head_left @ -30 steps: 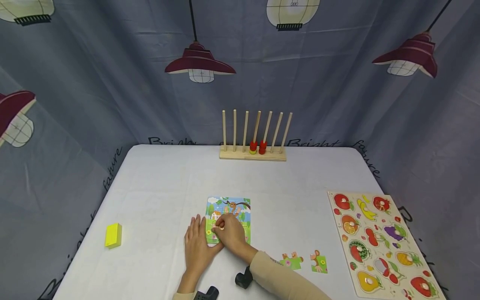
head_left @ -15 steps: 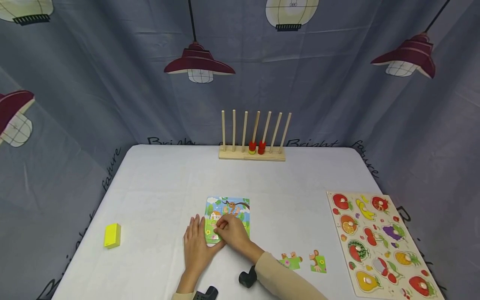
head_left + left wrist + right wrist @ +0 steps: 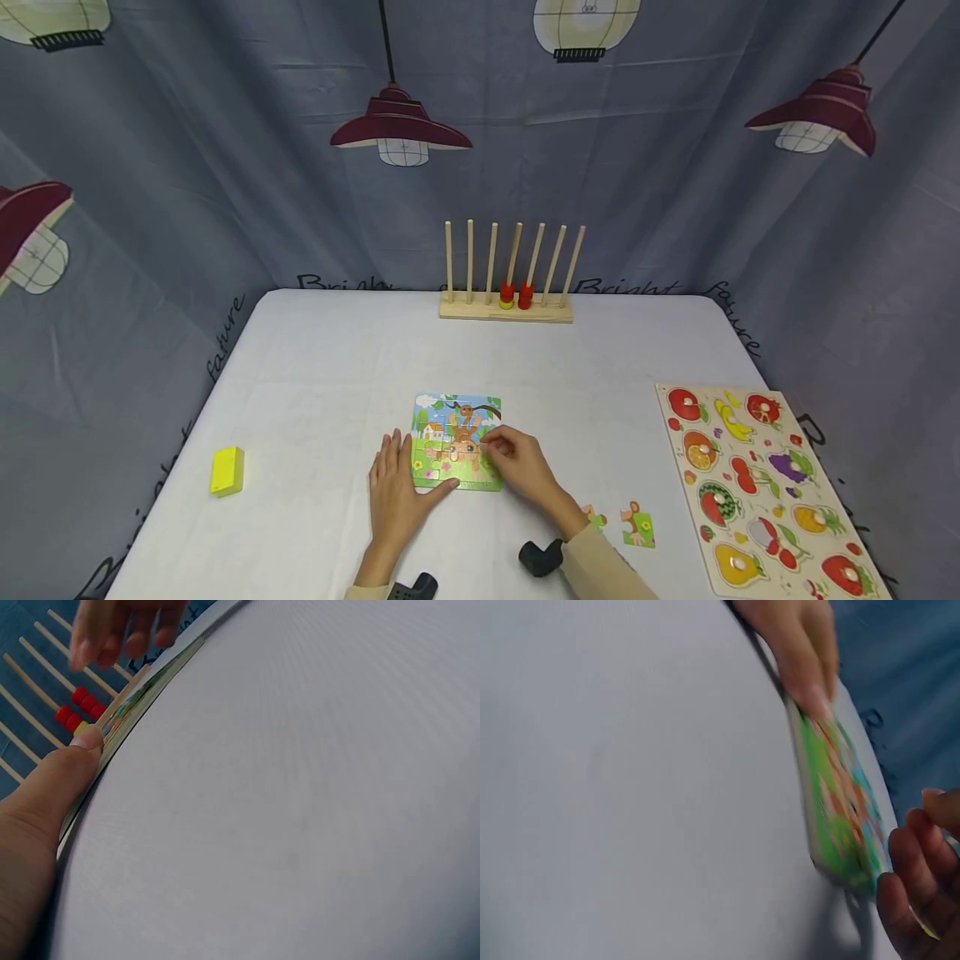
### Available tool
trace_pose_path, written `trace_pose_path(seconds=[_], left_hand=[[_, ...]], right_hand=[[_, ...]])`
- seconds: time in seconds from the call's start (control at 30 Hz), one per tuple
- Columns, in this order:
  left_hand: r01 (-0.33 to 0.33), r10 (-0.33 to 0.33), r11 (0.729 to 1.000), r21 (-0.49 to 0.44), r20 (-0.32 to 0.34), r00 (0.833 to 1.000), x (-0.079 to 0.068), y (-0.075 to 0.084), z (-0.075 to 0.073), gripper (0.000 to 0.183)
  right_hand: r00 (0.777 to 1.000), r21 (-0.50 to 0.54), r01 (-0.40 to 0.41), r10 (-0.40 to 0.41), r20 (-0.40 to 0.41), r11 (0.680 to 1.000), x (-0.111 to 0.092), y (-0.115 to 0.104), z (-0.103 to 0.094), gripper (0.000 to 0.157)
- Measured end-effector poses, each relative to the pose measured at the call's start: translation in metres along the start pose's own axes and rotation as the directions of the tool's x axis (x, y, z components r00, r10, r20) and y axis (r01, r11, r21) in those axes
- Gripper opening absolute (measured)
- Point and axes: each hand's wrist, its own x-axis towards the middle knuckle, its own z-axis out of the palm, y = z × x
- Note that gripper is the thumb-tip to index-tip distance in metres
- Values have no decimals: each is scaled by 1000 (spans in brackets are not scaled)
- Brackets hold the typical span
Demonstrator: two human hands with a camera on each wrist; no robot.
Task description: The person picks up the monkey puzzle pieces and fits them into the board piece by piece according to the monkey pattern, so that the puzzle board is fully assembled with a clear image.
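A picture puzzle of a green meadow and blue sky lies flat on the white table. My left hand rests along its left side with straight fingers, and its thumb presses the near edge. Over the puzzle's right edge hovers my right hand. Its fingers are loosely bent, and I see nothing held between them. Two puzzle pieces lie to the right: one in full sight, the other partly behind my right wrist.
A wooden rack of upright pegs with red and yellow beads stands at the far edge. The fruit board lies at the right, and a yellow block sits at the left. Dark wrist devices are on both arms.
My right hand has moved right, from the middle of the puzzle to its right edge, uncovering the lower picture. The left hand stays, its thumb reaching slightly further over the near edge.
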Motion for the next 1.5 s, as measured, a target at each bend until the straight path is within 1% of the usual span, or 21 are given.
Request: trace_pose_path(seconds=[0.1, 0.2, 0.37, 0.5, 0.67, 0.77, 0.83, 0.9, 1.0, 1.03, 1.1, 1.17, 1.3, 1.37, 1.5], left_hand=[[6, -6, 1000, -2, 9, 1000, 0, 0, 0, 106], [6, -6, 1000, 0, 18, 1000, 1, 1, 0, 107], [5, -5, 1000, 2, 9, 1000, 1, 1, -1, 106], [7, -6, 1000, -5, 13, 1000, 2, 1, -1, 105], [2, -2, 1000, -8, 7, 1000, 2, 1, -2, 105], [-2, 2, 1000, -6, 3, 1000, 2, 2, -1, 105], [0, 0, 1000, -9, 7, 1000, 1, 2, -1, 105], [2, -2, 1000, -8, 10, 1000, 1, 2, -1, 106], [3, -3, 1000, -13, 11, 1000, 0, 2, -1, 106], [3, -3, 1000, -15, 10, 1000, 0, 2, -1, 106], [2, -2, 1000, -13, 13, 1000, 0, 2, -1, 106], [1, -1, 1000, -11, 17, 1000, 0, 1, -1, 106], [-3, 3, 1000, -8, 12, 1000, 0, 1, -1, 106], [-5, 5, 1000, -6, 6, 1000, 0, 1, -1, 106], [-5, 5, 1000, -5, 5, 1000, 0, 1, -1, 105]], right_hand=[[997, -39, -63, 61, -52, 997, -8, 9, -24, 10], [990, -101, -130, 123, -74, 986, -19, 17, -48, 16], [973, -224, -229, 226, -40, 947, -40, 26, -82, 28], [952, -257, -298, 306, -9, 919, -53, 26, -101, 40], [934, -278, -342, 357, 2, 897, -66, 27, -116, 51], [926, -303, -362, 377, -9, 882, -75, 31, -118, 57], [925, -308, -366, 380, -16, 878, -81, 33, -118, 62], [929, -323, -355, 369, -19, 877, -88, 35, -115, 71], [942, -362, -321, 336, -22, 875, -95, 36, -108, 87], [945, -378, -310, 325, -27, 872, -97, 36, -106, 91], [950, -423, -299, 307, -50, 855, -100, 36, -101, 95], [953, -455, -293, 294, -72, 841, -102, 36, -97, 92], [954, -478, -297, 279, -110, 826, -101, 37, -92, 78], [951, -475, -309, 286, -122, 824, -100, 38, -91, 71], [942, -469, -330, 314, -115, 819, -98, 37, -90, 67]])
